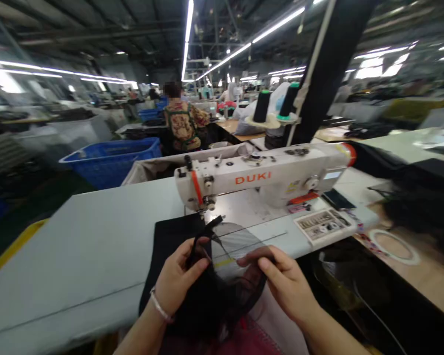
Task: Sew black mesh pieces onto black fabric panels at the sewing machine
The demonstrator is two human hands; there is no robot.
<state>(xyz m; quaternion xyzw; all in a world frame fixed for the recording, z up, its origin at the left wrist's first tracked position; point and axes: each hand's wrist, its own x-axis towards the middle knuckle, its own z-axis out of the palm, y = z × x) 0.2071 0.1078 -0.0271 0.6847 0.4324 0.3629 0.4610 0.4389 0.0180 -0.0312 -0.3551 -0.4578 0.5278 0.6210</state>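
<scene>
Black mesh fabric (240, 241) stretches between my two hands in front of the sewing machine (244, 172). My left hand (179, 271) pinches the mesh and its dark bound edge between thumb and fingers. My right hand (281, 276) grips the other side of the mesh, fingers showing through it. A black fabric panel (177, 236) lies on the table beneath my left hand, its far edge close to the machine's needle area. Where the mesh joins the panel is hidden in the dark folds near my lap.
On the machine table (96, 236), a printed card (322, 226) and a phone (338, 199) lie at the right. Black thread cones (262, 106) stand behind the machine. A blue bin (113, 160) and a person (183, 123) are beyond. A tape roll (410, 256) rests far right.
</scene>
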